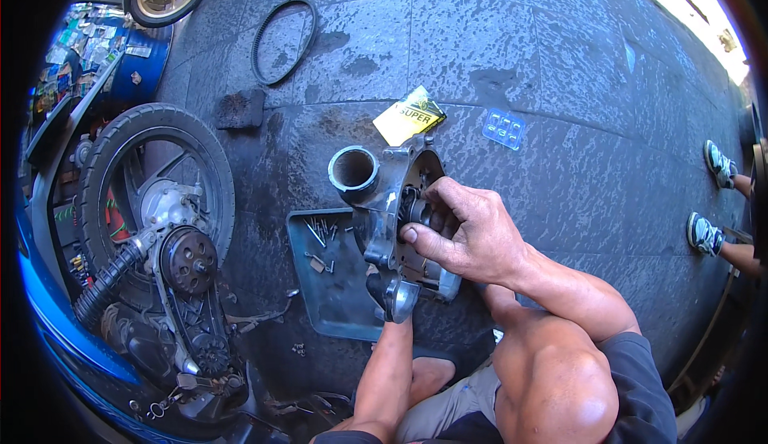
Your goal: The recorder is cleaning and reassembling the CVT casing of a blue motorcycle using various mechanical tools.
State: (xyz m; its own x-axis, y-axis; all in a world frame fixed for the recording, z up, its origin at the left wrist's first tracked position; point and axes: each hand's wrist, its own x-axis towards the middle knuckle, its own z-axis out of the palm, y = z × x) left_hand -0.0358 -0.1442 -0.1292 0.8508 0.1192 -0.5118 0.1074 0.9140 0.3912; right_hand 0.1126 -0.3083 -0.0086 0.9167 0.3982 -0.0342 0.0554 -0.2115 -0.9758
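Observation:
A grey metal scooter crankcase cover (387,232) is held up over the tray, its open inner side turned to the right. Its wide round duct (353,169) sticks out at the upper left. My left hand (397,330) supports the cover from below and behind; most of its fingers are hidden by the metal. My right hand (476,232) reaches into the open side, thumb and fingers closed around a dark, round, gear-like part (411,210). That part sits against the inside of the cover; whether it is fixed there I cannot tell.
A shallow tray (340,329) with bolts and small parts lies underneath. Beyond are a yellow packet (409,118), a clear blister pack (503,129) and a drive belt (258,52). At left stands a scooter with its rear wheel (222,152) and exposed transmission. Another person's shoes (706,234) are at right.

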